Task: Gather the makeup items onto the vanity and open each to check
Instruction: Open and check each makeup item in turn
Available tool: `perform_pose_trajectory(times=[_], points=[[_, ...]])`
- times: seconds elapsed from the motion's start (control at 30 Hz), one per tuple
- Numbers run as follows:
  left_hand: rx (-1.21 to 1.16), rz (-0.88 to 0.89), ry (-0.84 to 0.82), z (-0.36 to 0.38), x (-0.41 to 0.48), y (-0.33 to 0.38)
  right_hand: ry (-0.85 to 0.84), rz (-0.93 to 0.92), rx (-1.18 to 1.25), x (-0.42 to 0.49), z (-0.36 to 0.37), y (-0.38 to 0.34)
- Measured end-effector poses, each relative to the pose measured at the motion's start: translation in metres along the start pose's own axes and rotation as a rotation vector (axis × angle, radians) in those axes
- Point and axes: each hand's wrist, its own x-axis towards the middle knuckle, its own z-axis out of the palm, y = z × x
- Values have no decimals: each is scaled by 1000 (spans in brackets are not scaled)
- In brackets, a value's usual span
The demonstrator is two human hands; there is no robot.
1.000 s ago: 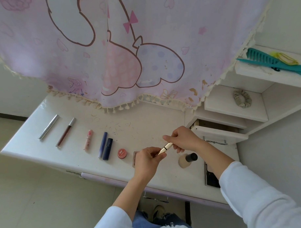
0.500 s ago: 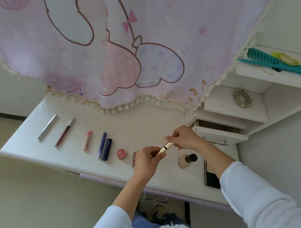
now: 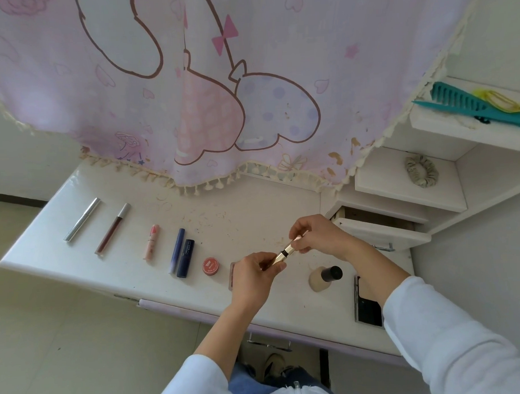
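left hand (image 3: 253,281) and right hand (image 3: 319,234), each with a pinch on 1 end of gold tube (image 3: 289,249)

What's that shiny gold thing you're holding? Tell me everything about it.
It is a slim gold tube, shiny like metal, with a black band near its middle. It is tilted above the vanity top. The left hand grips its lower end; the right hand pinches its upper end.

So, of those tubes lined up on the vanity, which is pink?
The short pink tube, third from the left: the silver tube and brown tube lie left of it, the blue tube and navy tube right.
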Motion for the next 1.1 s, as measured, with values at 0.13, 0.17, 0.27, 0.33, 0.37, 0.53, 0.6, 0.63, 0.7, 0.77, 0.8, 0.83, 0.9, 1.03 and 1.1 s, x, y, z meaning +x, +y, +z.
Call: perform_pose_trajectory(times=[0.13,0.17,0.27,0.33,0.37,0.53,0.6,0.63,0.7,0.77,0.8,0.83,0.9,1.03,1.1], points=[[9,-11,12,0,2,-4,-17,54,14,-1,2,-3],[11,-8,12,0,3,-4,8,77,-29,0,3,-2],[1,3,1,1,2,-2,65,64,-106,2,3,0],[-18,0,-5,1,1,-1,51,46,-10,4,1,2],[-20,-5,-8,1,1,-1,42,43,36,4,0,2],[1,-14,7,3,-1,0,60,66,135,6,-2,2],[19,-15,16,4,0,0,69,70,184,7,-3,3],[27,-17,15,5,1,0,73,73,200,7,-3,3],[31,-27,13,5,2,0,80,86,228,9,-3,5],[40,-36,11,6,3,1,97,113,242,13,-3,6],[59,-40,9,7,3,1,108,129,246,14,-3,7],[87,-45,7,8,3,1,118,141,244,16,-3,8],[121,-63,-6,10,4,1,139,163,216,19,-2,8],[120,-109,-55,18,8,-1,175,211,137,28,0,11],[135,-127,-63,22,11,-2,185,231,98,33,1,13]])
